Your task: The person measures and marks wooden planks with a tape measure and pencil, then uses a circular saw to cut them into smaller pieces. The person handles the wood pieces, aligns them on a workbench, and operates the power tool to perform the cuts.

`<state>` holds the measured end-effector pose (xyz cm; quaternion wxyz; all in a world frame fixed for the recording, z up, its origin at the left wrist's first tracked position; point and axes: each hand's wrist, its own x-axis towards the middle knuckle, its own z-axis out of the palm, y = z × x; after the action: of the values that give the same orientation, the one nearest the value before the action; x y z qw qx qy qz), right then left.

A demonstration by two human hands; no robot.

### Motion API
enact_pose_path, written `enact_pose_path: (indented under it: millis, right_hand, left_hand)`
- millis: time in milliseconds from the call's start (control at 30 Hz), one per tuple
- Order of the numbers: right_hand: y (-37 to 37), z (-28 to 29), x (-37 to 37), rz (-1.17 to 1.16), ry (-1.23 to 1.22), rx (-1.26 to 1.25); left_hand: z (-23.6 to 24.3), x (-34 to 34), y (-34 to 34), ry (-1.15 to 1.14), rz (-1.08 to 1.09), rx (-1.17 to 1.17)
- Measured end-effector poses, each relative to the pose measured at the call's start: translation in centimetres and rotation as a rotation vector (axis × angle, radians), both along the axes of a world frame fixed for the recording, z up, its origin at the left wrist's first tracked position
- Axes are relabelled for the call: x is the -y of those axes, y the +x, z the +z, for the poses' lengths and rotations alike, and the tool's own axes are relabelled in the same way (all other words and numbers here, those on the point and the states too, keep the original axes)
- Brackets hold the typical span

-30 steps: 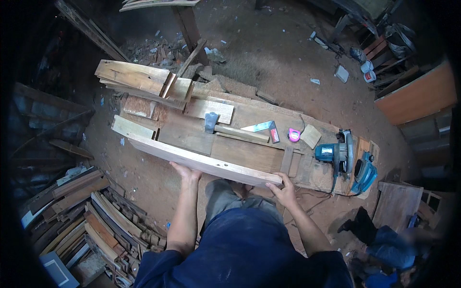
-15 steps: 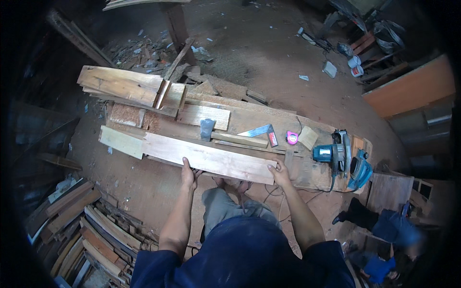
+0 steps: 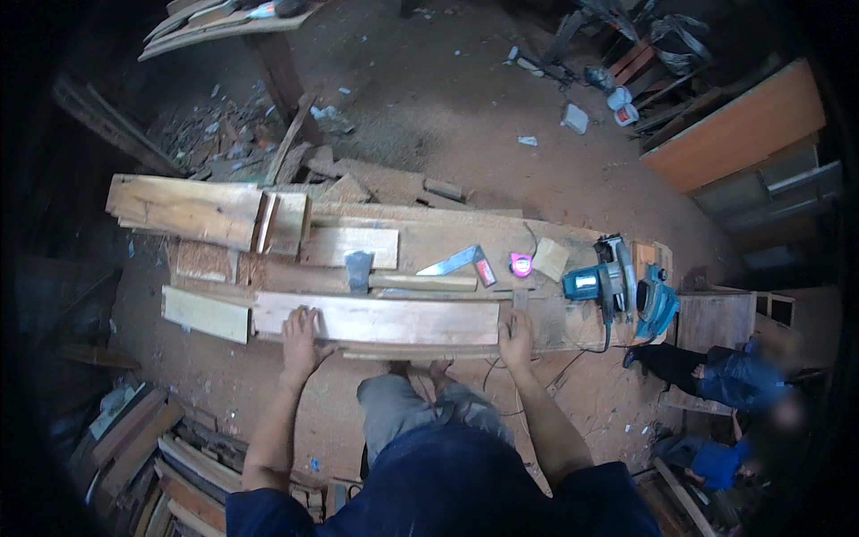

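Note:
A long pale wooden board (image 3: 407, 320) lies nearly level along the near side of the workbench (image 3: 559, 313). My left hand (image 3: 302, 347) is bent over its near edge towards the left end, fingers on top and thumb spread along the front. Around the board's right end, the fingers of my right hand (image 3: 516, 342) are curled. Just beyond the board are a hatchet (image 3: 360, 271) with a wooden handle, a try square (image 3: 461, 264) and a pink tape measure (image 3: 520, 264). A shorter pale board (image 3: 206, 313) sits at its left end.
A teal circular saw (image 3: 601, 279) and a teal power planer (image 3: 658, 304) stand at the bench's right end. Stacked planks (image 3: 183, 210) occupy its far left. Scrap wood (image 3: 179, 465) is piled at lower left. Another person (image 3: 725, 371) is at the right, beside a cable on the floor.
The board has gone from slanting near my body to lying straighter on the bench. My left hand has shifted left, its fingers now on top. The whole view has shifted slightly.

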<state>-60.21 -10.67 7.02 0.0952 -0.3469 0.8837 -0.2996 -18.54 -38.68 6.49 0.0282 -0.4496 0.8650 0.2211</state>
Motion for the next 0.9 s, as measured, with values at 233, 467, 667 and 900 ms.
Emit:
enact_pose_path:
  millis: [233, 467, 667, 900]
  right_hand:
    - [-1.0, -3.1, -4.7, -0.261, 0.075, 0.035]
    - [-3.7, -6.5, -6.0, -0.335, 0.047, 0.403]
    - [-5.7, -8.3, -7.6, -0.379, 0.015, 0.203]
    - [-9.1, -8.2, -8.9, -0.487, -0.033, 0.59]
  left_hand:
    - [-0.5, 7.1, 0.2, -0.018, -0.377, 0.292]
    - [1.0, 5.8, -3.2, 0.091, -0.411, 0.172]
    - [-0.1, 2.4, -8.3, 0.026, -0.402, -0.045]
    - [-0.2, 1.2, -9.0, 0.052, -0.394, 0.004]
